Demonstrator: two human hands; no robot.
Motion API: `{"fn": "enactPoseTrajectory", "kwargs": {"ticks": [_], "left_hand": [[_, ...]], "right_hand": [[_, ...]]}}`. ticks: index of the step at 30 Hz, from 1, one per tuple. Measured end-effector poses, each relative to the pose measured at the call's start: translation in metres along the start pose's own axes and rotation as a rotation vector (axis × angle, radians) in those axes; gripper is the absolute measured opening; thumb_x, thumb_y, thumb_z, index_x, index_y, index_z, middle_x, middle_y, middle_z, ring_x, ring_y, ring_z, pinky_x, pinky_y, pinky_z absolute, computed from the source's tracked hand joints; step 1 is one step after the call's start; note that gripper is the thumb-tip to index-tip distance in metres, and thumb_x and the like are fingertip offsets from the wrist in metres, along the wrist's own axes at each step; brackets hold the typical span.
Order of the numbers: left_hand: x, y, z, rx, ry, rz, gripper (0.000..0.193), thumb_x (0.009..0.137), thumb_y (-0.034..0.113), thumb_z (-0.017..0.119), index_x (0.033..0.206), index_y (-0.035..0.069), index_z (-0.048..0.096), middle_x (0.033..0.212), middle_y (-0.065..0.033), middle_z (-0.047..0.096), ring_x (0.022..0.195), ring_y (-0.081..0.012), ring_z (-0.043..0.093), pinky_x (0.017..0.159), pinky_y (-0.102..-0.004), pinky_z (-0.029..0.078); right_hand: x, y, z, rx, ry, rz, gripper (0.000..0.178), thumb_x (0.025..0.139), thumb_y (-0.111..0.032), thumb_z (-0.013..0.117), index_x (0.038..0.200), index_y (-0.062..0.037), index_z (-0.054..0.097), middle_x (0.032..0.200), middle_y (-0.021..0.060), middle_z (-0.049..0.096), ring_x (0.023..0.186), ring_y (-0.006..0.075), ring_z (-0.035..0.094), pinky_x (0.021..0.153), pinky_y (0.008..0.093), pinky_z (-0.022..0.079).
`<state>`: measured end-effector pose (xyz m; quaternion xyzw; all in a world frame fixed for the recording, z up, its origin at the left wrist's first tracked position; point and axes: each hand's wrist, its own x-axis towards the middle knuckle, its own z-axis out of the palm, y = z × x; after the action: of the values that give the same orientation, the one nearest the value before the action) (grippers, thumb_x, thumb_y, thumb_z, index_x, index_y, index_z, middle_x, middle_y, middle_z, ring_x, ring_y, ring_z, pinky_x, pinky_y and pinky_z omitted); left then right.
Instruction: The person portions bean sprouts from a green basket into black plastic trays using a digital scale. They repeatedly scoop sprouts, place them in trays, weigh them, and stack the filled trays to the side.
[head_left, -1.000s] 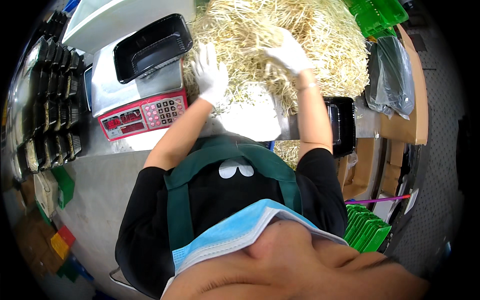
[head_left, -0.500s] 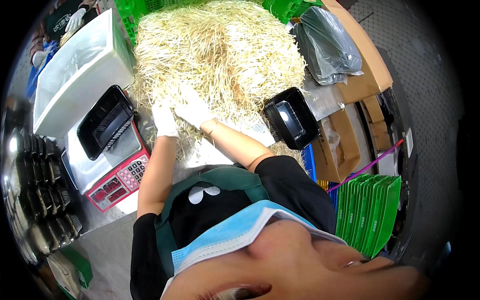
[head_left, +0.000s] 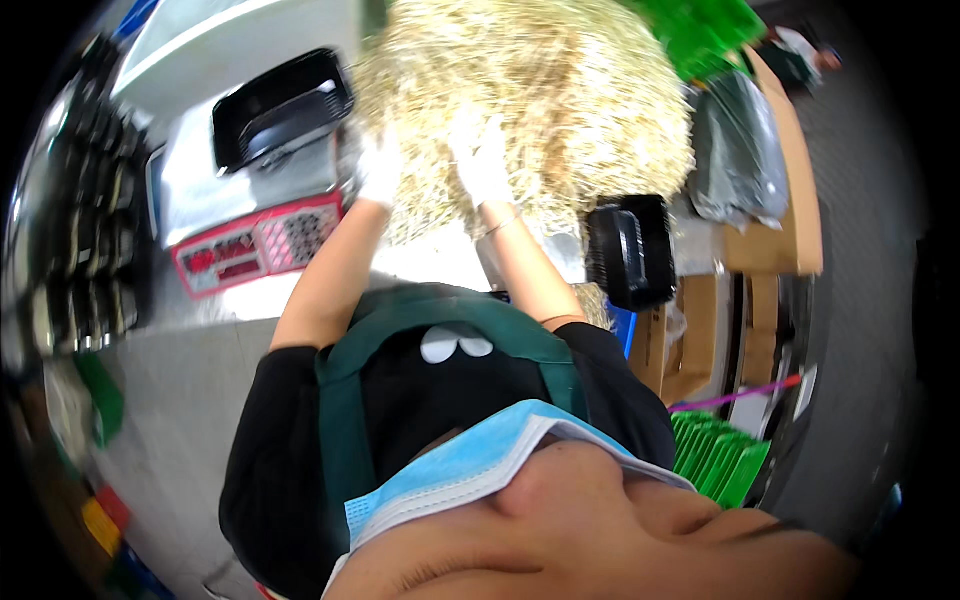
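A large heap of bean sprouts (head_left: 520,90) fills the far middle of the metal table. My gloved left hand (head_left: 380,172) rests at the heap's near left edge, its blurred fingers stretched forward. To its right, my gloved right hand (head_left: 482,165) touches the sprouts with fingers apart. Sprouts lie between the two hands, and I make out none gripped in either. One black plastic tray (head_left: 282,110) sits on the scale (head_left: 258,245) with the red keypad front, left of my left hand. Another black tray (head_left: 632,252) stands at the table's near right edge.
A white foam box (head_left: 240,50) stands behind the scale. Stacked packed trays (head_left: 90,210) line the far left. On the right are a grey plastic bag (head_left: 738,150), cardboard boxes (head_left: 690,340) and green crates (head_left: 715,455). A green basket (head_left: 700,35) borders the heap.
My hands were close together in the sprouts; now they are spread apart, the left at the heap's left edge. The whole view has turned and shifted.
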<state>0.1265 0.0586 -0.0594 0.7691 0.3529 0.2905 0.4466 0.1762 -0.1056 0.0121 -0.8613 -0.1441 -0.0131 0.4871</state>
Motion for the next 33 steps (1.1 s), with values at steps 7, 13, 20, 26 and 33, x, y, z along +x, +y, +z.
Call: {"fn": "enactPoseTrajectory", "kwargs": {"ticks": [7,13,20,26,33], "left_hand": [[-0.031,0.095,-0.002,-1.062,-0.444,-0.251,0.067,0.093,0.04,0.053,0.142,0.001,0.03,0.138,-0.0124,0.041,0.121,-0.0228,0.041,0.105,-0.0333,0.031],[-0.062,0.058,-0.091,0.175,-0.767,0.197,0.085,0.085,0.042,0.054,0.147,-0.001,0.016,0.151,-0.0275,0.015,0.14,-0.0427,0.013,0.115,-0.046,0.01],[-0.092,0.015,-0.065,0.158,-0.504,0.199,0.087,0.085,0.033,0.053,0.147,-0.004,0.004,0.152,-0.0271,0.004,0.143,-0.0378,0.002,0.116,-0.0443,0.002],[-0.084,0.075,-0.092,0.191,-0.553,0.114,0.087,0.078,0.016,0.056,0.148,0.003,0.007,0.149,-0.0273,0.019,0.137,-0.0373,0.026,0.112,-0.0461,0.022],[-0.074,0.042,-0.054,-0.145,-0.421,-0.142,0.074,0.088,0.016,0.047,0.15,0.01,0.006,0.09,-0.0186,0.06,0.079,-0.0284,0.06,0.079,-0.0422,0.045]], "right_hand": [[0.016,-0.056,-0.027,0.485,-0.35,0.054,0.077,0.085,-0.035,0.065,0.143,0.0008,0.03,0.143,0.0151,0.041,0.131,0.026,0.039,0.11,0.0337,0.027],[0.058,-0.029,-0.049,-0.072,-0.518,-0.138,0.094,0.072,-0.047,0.075,0.14,0.0032,0.034,0.14,0.0218,0.043,0.13,0.03,0.04,0.109,0.0355,0.03],[-0.044,-0.026,-0.002,-0.835,-0.157,-0.783,0.133,0.058,-0.073,0.068,0.148,0.0014,0.005,0.152,0.0209,0.016,0.136,0.0433,0.022,0.11,0.0565,0.015],[0.055,-0.015,-0.005,-0.361,-0.571,-0.166,0.104,0.066,-0.008,0.075,0.148,-0.0065,0.011,0.14,0.0209,0.041,0.123,0.0309,0.047,0.105,0.0381,0.036],[0.057,-0.016,-0.047,-0.003,-0.965,-0.366,0.098,0.061,0.012,0.068,0.147,-0.007,0.023,0.147,0.0158,0.03,0.135,0.0276,0.027,0.112,0.0381,0.022]]}}
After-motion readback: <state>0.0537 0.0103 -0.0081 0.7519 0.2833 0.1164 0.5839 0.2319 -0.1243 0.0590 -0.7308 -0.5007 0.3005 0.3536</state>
